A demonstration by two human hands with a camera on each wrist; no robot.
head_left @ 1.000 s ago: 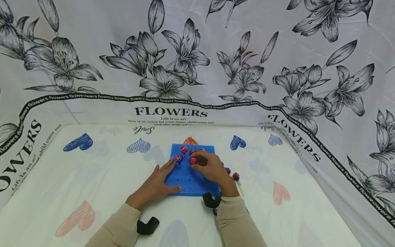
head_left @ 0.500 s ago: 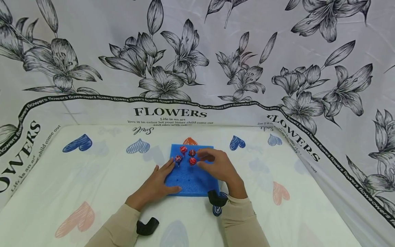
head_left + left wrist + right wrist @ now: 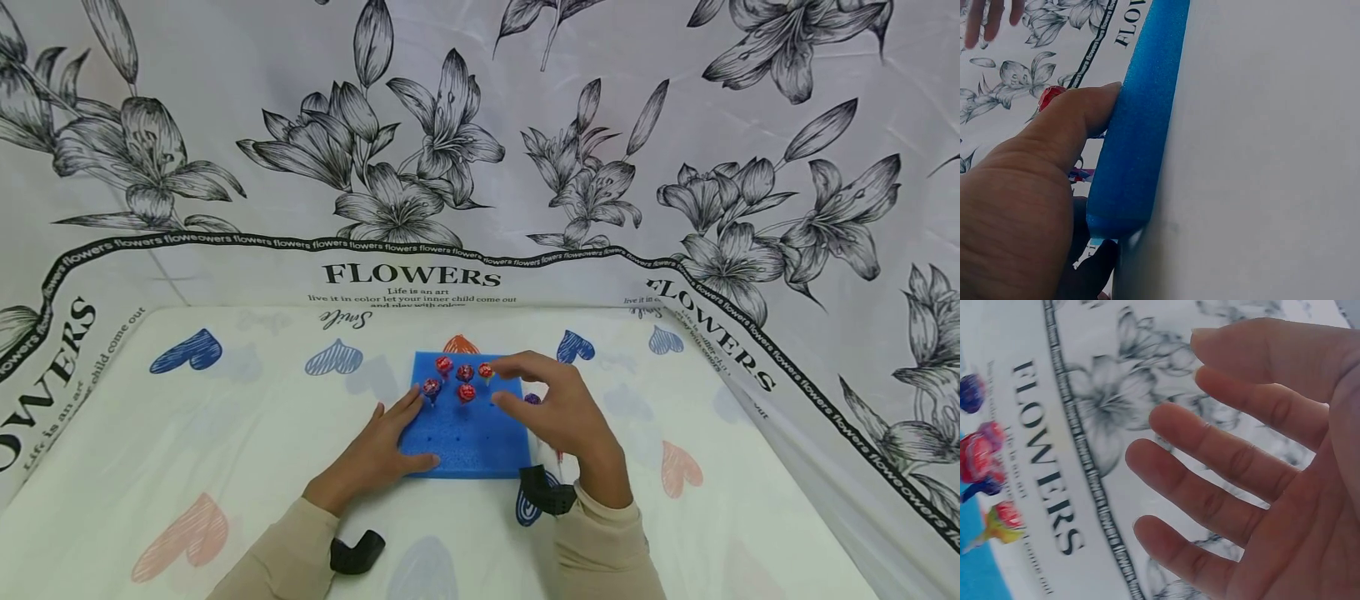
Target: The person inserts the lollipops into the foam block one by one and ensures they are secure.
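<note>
A blue foam block point(image 3: 480, 454) lies on the table with several wrapped lollipops standing in its far part. A red lollipop point(image 3: 467, 392) stands in front of a darker one point(image 3: 465, 372), and a blue-and-red lollipop point(image 3: 431, 387) is nearest my left fingers. My left hand point(image 3: 375, 450) rests at the block's left side; in the left wrist view its thumb point(image 3: 1094, 106) touches the top front edge. Holding nothing, my right hand point(image 3: 570, 408) hovers over the block's right side, fingers spread, beside a red-and-yellow lollipop point(image 3: 486, 370). Small holes show in the block's near part.
A purple lollipop point(image 3: 532, 399) lies right of the block, partly hidden by my right hand. White cloth with printed hearts covers the table point(image 3: 255, 442). A flower-printed curtain point(image 3: 480, 167) hangs behind it. Each wrist carries a black mount point(image 3: 357, 552).
My right hand has let go of the red lollipop, which stays upright in the block, and has moved right with its fingers opening. The left hand has stayed in place.
</note>
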